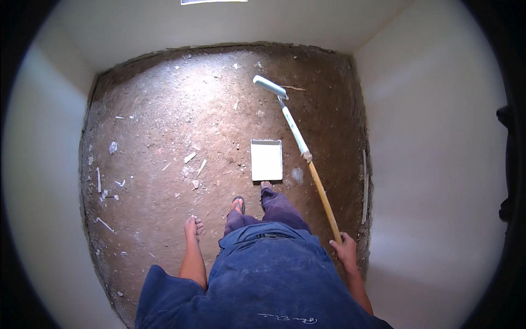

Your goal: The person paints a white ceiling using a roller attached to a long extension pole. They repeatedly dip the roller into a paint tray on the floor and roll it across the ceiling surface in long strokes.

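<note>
Several things here are partly hidden or cut off: the blue shirt (263,274) runs out at the lower edge and covers the top of the dark trousers (285,208), while a bright strip (213,1) at the upper edge shows only its lower part. Dark shapes at the right rim are too dim to identify. The toes of the right foot (267,185) show just below the tray (267,160); the left foot wears a sandal (238,205).

The right hand (344,250) is closed around the lower part of a wooden pole (323,198), and some of its fingers are out of sight. The pole slants up and leftward to a lumpy joint (307,157), whose binding is hard to make out, then to a pale handle (295,129) and the paint roller (270,86). The roller lies beyond the tray in view, well apart from it; whether it touches the dirt floor (211,131) I cannot tell.

The left hand (193,227) hangs beside the body with its fingers loosely curled; whether anything sits between them cannot be told. The tray looks white inside, and scraps of pale debris (190,158) lie to its left.
</note>
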`<action>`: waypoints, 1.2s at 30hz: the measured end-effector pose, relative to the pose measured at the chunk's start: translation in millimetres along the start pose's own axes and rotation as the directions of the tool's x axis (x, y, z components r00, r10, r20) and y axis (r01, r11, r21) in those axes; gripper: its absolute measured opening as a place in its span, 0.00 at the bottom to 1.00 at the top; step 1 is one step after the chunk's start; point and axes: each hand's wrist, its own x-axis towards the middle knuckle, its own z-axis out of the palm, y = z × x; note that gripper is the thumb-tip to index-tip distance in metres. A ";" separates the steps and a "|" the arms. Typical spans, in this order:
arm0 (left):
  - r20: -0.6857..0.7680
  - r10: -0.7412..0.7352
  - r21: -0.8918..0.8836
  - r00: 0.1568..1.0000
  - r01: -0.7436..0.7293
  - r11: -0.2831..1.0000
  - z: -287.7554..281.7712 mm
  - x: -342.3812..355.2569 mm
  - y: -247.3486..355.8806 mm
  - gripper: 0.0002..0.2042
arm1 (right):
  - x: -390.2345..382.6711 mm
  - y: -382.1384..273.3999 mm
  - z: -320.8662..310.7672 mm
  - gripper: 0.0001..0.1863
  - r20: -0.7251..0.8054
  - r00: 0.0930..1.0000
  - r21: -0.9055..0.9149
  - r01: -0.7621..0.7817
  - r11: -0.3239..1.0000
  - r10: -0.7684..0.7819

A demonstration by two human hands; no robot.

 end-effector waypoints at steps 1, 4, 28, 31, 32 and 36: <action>0.011 0.034 -0.007 0.999 -0.034 0.999 6.3 3.2 4.0 0.18 | -4.2 12.9 4.0 0.26 0.024 0.998 -0.002 -0.062 0.998 0.062; 0.017 0.065 -0.023 0.998 -0.065 0.998 19.4 11.4 16.9 0.17 | -17.1 49.7 15.0 0.27 0.001 0.999 -0.110 -0.034 0.993 0.034; 0.094 0.042 0.253 0.995 -0.065 0.965 83.1 -20.6 66.9 0.13 | -96.3 157.8 47.2 0.30 0.127 0.894 -0.346 -0.366 0.864 0.429; 0.137 0.067 0.271 0.988 -0.103 0.957 92.3 -23.3 67.1 0.13 | -94.9 161.0 56.7 0.30 0.132 0.900 -0.319 -0.359 0.877 0.416; 0.147 0.075 0.286 0.986 -0.115 0.951 94.0 -24.2 66.2 0.13 | -94.3 161.7 59.8 0.29 0.129 0.903 -0.306 -0.357 0.883 0.410; 0.164 0.072 0.354 0.984 -0.127 0.927 93.1 -26.9 61.3 0.14 | -89.8 157.6 67.4 0.29 0.117 0.936 -0.204 -0.304 0.931 0.331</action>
